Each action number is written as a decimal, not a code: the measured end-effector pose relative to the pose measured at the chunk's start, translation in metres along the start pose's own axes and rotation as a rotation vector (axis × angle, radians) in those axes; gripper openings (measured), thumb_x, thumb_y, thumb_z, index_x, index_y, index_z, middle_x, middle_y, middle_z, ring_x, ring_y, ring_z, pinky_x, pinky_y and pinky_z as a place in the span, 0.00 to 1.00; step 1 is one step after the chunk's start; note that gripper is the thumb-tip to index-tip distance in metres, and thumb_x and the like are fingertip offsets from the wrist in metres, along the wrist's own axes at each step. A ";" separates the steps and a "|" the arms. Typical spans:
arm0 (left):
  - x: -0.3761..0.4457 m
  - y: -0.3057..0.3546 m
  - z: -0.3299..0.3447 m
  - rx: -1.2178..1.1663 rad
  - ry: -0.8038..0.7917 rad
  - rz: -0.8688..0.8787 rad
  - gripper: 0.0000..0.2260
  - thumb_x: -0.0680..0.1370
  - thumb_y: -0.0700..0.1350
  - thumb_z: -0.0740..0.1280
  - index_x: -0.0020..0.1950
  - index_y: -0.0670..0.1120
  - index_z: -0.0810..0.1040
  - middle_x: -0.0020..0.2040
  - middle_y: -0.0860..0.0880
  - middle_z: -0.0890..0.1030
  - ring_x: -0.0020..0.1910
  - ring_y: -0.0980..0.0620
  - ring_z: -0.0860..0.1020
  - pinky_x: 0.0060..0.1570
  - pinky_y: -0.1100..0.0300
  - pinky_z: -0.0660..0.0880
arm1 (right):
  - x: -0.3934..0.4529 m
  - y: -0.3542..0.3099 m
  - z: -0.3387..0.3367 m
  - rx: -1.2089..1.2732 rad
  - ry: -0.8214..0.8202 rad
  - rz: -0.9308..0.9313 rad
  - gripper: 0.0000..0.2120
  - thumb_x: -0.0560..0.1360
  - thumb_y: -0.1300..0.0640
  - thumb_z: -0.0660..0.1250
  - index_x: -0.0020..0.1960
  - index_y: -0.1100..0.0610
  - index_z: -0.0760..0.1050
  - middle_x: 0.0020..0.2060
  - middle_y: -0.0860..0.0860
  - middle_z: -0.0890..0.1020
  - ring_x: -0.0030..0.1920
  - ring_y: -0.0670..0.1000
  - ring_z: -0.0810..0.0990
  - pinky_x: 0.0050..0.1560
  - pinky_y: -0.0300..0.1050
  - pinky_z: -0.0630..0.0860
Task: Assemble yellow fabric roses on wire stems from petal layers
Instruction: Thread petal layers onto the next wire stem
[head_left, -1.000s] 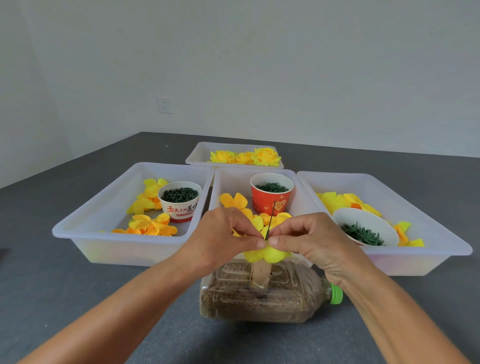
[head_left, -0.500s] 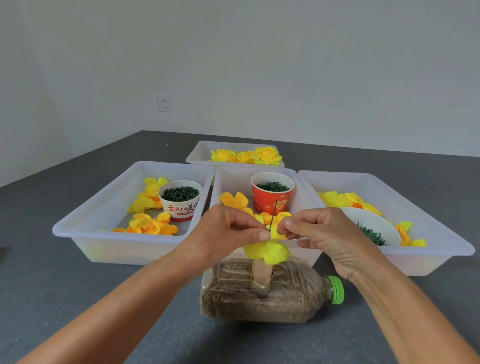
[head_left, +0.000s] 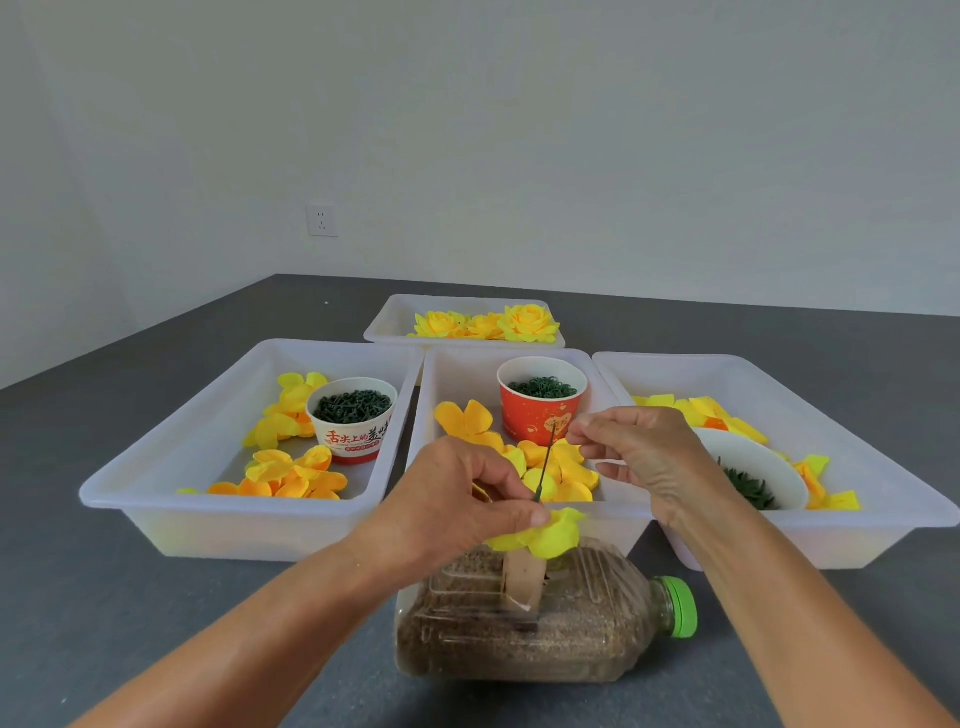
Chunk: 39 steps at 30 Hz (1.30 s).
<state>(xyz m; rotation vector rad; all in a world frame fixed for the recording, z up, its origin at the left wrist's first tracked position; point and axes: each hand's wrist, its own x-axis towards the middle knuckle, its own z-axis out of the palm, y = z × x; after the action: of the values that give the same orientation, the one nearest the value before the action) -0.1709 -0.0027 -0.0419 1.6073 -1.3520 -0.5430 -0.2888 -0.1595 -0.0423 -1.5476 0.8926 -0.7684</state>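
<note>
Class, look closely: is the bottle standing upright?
No, the bottle lies on its side on the table, its green cap pointing right.

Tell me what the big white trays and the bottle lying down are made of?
The white trays look like plastic: smooth, milky walls that let some light through. The bottle on its side looks like clear plastic with moulded ridges and a bright green screw cap; you can see brown grainy filling through it, maybe sand.
</note>
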 end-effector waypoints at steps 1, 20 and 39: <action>-0.001 0.000 0.001 0.033 0.015 0.025 0.08 0.68 0.43 0.76 0.32 0.52 0.81 0.36 0.51 0.81 0.38 0.50 0.79 0.44 0.56 0.76 | 0.004 0.001 0.002 -0.009 0.009 -0.001 0.07 0.73 0.59 0.70 0.36 0.57 0.81 0.35 0.51 0.85 0.35 0.46 0.78 0.40 0.41 0.75; 0.093 -0.027 -0.020 -0.181 0.103 -0.202 0.05 0.75 0.37 0.68 0.39 0.41 0.81 0.34 0.45 0.80 0.27 0.59 0.75 0.31 0.68 0.72 | 0.133 0.005 0.038 -0.898 0.089 -0.298 0.08 0.74 0.64 0.66 0.48 0.61 0.83 0.49 0.56 0.83 0.51 0.55 0.80 0.53 0.46 0.75; 0.126 -0.064 -0.001 0.114 0.139 -0.186 0.07 0.75 0.40 0.68 0.37 0.43 0.81 0.29 0.51 0.78 0.29 0.57 0.76 0.35 0.63 0.74 | 0.183 0.013 0.061 -1.299 0.065 -0.307 0.09 0.71 0.67 0.67 0.49 0.61 0.80 0.46 0.56 0.82 0.46 0.56 0.80 0.47 0.45 0.77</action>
<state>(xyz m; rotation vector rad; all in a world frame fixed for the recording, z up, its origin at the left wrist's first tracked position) -0.1001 -0.1224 -0.0683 1.8409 -1.1554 -0.4612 -0.1467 -0.2892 -0.0640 -2.8470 1.3217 -0.4057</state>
